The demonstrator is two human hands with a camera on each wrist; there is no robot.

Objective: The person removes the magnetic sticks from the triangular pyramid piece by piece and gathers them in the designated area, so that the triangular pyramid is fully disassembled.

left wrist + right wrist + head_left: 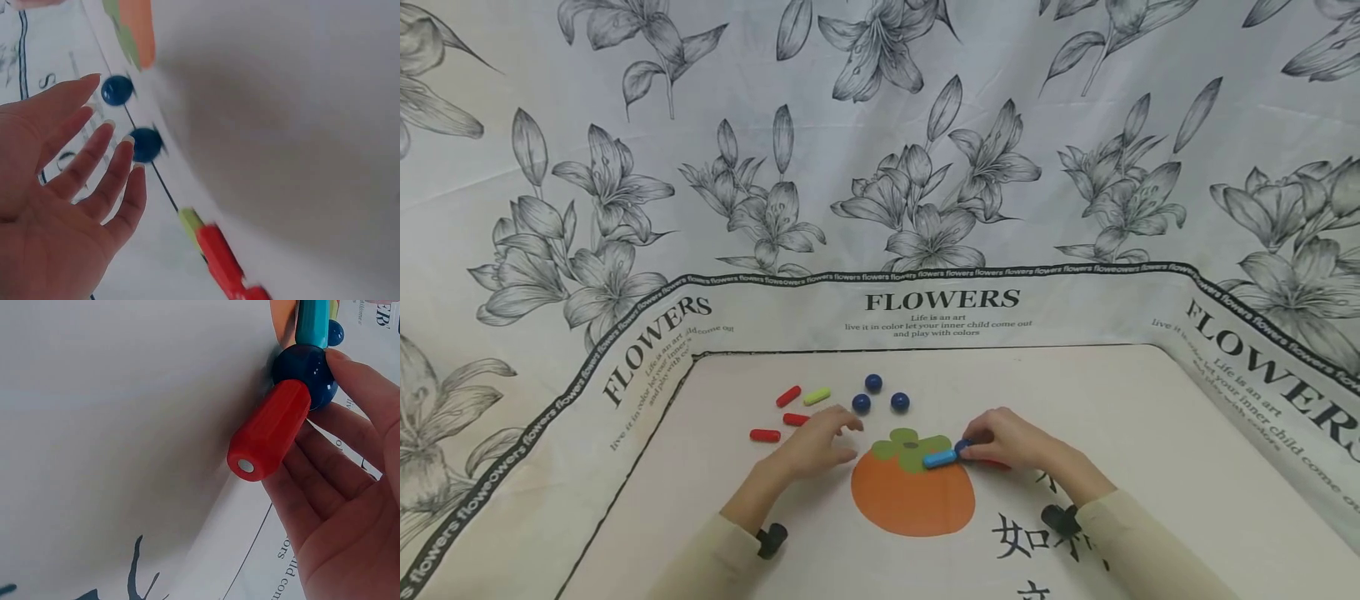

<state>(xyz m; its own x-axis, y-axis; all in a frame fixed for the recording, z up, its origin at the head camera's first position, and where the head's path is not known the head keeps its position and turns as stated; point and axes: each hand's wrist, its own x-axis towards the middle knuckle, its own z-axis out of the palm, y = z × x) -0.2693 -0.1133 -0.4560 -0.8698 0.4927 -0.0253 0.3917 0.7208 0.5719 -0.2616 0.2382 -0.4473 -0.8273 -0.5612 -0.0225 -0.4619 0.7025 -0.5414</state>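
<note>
A joined piece is held by the right hand (1011,442) over the orange fruit print (913,493): a dark blue ball (306,374) with a red rod (269,430) and a light blue rod (940,458) attached. The fingers are curled around the ball. The left hand (816,442) rests on the mat (1150,433) with fingers spread and nothing held, near three loose blue balls (880,396), three red rods (779,415) and a yellow-green rod (817,396).
</note>
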